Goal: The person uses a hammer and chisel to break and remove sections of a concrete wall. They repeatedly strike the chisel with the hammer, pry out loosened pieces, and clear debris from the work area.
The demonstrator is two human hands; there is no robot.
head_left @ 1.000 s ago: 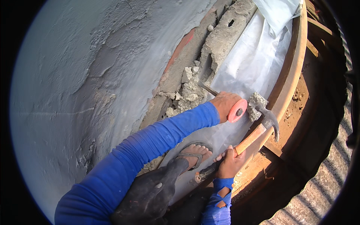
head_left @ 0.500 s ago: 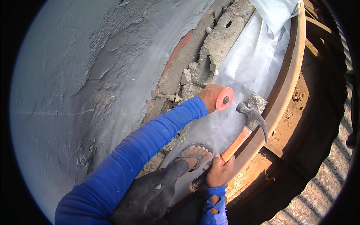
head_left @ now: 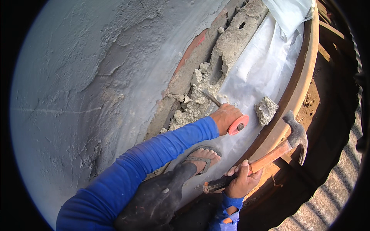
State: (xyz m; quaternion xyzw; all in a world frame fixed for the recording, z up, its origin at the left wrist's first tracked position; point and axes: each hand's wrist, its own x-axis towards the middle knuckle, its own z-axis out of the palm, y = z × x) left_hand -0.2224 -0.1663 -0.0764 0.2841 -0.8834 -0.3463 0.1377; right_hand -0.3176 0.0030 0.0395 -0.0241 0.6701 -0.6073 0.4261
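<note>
My left hand (head_left: 223, 118) is wrapped round a chisel (head_left: 211, 96) with a round pink hand guard (head_left: 234, 127) at its struck end. The chisel's tip points up and left at the crumbling mortar edge (head_left: 195, 109) along the wall's foot; whether it touches cannot be told. In my right hand (head_left: 243, 181) is a claw hammer (head_left: 269, 154), gripped around its orange and black handle. Its head hangs over the wooden rim to the right, apart from the chisel. A broken lump of concrete (head_left: 266, 111) lies on the plastic sheet (head_left: 254, 73) between the two tools.
A rough grey plastered wall (head_left: 65, 77) fills the left side. The curved wooden board (head_left: 304, 77) edges the sheet on the right, with a dark drop and timber pieces beyond it. Corrugated roofing (head_left: 335, 184) lies at lower right. My sandalled foot (head_left: 202, 158) stands on the sheet.
The hammer has swung right and down, away from the chisel, onto the far side of the board. My left hand has shifted slightly right and down, and more of the chisel shows.
</note>
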